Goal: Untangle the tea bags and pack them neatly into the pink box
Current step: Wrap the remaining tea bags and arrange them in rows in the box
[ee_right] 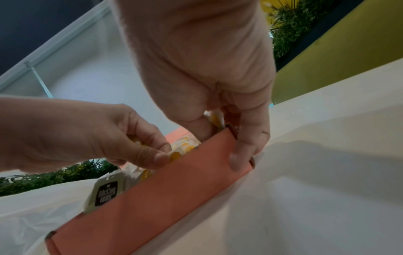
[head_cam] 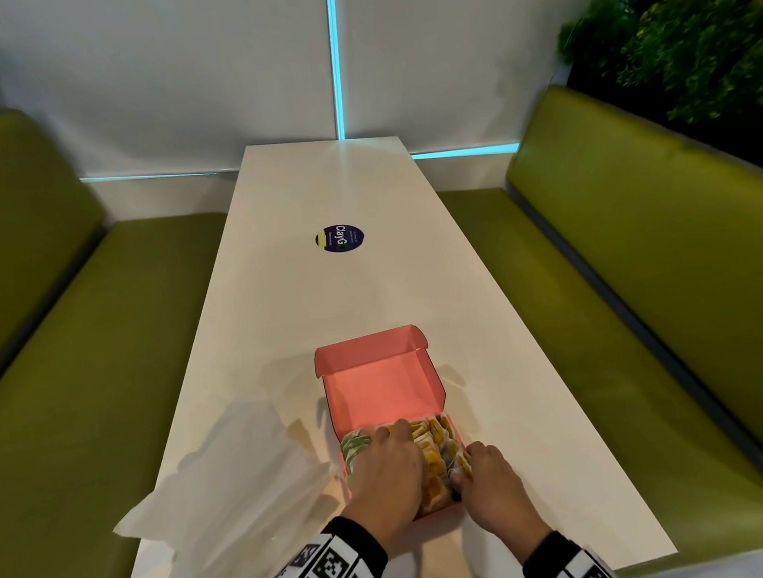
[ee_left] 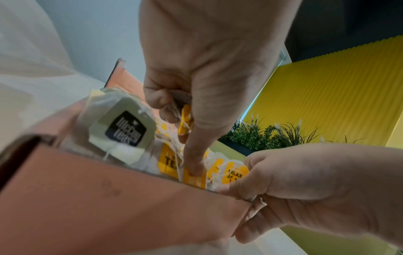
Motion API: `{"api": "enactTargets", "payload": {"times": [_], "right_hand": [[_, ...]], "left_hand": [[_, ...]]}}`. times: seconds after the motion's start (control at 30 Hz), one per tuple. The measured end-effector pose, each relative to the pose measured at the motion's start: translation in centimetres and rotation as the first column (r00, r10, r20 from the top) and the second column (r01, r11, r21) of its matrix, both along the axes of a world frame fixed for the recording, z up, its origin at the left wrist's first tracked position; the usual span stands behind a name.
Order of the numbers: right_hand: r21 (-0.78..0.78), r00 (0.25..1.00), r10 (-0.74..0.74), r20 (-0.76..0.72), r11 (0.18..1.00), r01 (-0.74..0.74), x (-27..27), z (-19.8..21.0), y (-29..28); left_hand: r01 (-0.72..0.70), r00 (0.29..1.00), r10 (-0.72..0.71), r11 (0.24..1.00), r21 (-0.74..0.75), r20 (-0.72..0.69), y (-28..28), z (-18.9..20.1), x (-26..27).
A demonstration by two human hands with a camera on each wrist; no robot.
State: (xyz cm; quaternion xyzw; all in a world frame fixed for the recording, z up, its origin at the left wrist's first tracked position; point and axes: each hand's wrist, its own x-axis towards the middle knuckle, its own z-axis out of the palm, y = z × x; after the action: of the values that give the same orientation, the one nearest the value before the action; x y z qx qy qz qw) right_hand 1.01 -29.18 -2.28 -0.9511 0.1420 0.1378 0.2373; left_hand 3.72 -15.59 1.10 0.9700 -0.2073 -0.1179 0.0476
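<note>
Now tea bags (head_cam: 431, 447) under left hand (head_cam: 386, 478) fingers (ee_left: 194, 165), inside pink box (head_cam: 379, 386).

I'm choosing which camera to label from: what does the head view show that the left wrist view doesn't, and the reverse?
Only the head view shows the whole white table, the round dark sticker on it, the box's raised lid and the clear plastic bag beside the box. Only the left wrist view shows print on the tags: a grey-green McCoy Teas tag and a yellow RELAX tag. Both show the pink box, the yellow-tagged tea bags, the left hand and the right hand.
</note>
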Motion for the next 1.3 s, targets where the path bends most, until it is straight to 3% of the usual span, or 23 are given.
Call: {"api": "enactTargets", "payload": {"times": [0.23, 0.4, 0.63, 0.8, 0.87, 0.93, 1.0, 1.1, 1.17, 1.2, 1.3], "right_hand": [[-0.025, 1.000, 0.008, 0.015, 1.000, -0.008, 0.0, 0.6, 0.0], [-0.051, 1.000, -0.006, -0.009, 0.999, 0.006, 0.1, 0.3, 0.1], [-0.016, 0.999, -0.040, -0.031, 0.999, 0.039, 0.3, 0.0, -0.1], [0.024, 0.997, -0.072, -0.032, 0.997, 0.073, 0.2, 0.1, -0.1], [0.054, 0.995, -0.093, -0.019, 0.994, 0.094, 0.0, 0.2, -0.3], [0.083, 0.996, -0.094, -0.005, 0.992, 0.094, -0.1, 0.4, -0.6], [0.121, 0.996, -0.079, 0.045, 0.990, 0.073, -0.2, 0.9, -0.9], [0.240, 0.928, -0.098, 0.360, 0.971, 0.010, -0.1, 2.7, -1.3], [0.324, 0.810, -0.131, 0.571, 0.943, -0.076, 0.0, 4.6, -1.3], [0.356, 0.787, -0.125, 0.604, 0.926, -0.126, 0.1, 5.7, -1.2], [0.522, 0.885, -0.019, 0.465, 0.813, -0.257, 0.1, 8.5, -0.6]], "left_hand": [[0.014, 1.000, -0.016, 0.996, -0.083, -0.017, -0.1, 1.0, -0.3], [0.096, 0.995, -0.096, 0.995, -0.005, -0.016, -0.2, 1.6, -0.4], [0.085, 0.994, -0.086, 0.996, 0.010, 0.068, -0.3, 0.2, 0.1], [0.054, 0.995, -0.047, 0.995, -0.082, 0.085, -0.3, -0.1, 0.1], [-0.002, 0.999, 0.014, 0.973, -0.231, 0.050, 0.0, -0.3, 0.2], [-0.097, 0.995, 0.079, 0.874, -0.476, -0.058, 0.4, 0.1, 0.3], [-0.254, 0.961, 0.095, 0.679, -0.689, -0.262, 1.0, 1.2, 0.3], [-0.444, 0.879, 0.017, 0.389, -0.807, -0.476, 2.0, 2.8, 0.1], [-0.472, 0.862, -0.047, 0.287, -0.834, -0.504, 2.6, 3.6, -0.2], [-0.464, 0.865, -0.076, 0.255, -0.849, -0.495, 2.7, 3.9, -0.4], [-0.426, 0.881, -0.138, 0.185, -0.886, -0.452, 3.0, 4.4, -0.9]]}}
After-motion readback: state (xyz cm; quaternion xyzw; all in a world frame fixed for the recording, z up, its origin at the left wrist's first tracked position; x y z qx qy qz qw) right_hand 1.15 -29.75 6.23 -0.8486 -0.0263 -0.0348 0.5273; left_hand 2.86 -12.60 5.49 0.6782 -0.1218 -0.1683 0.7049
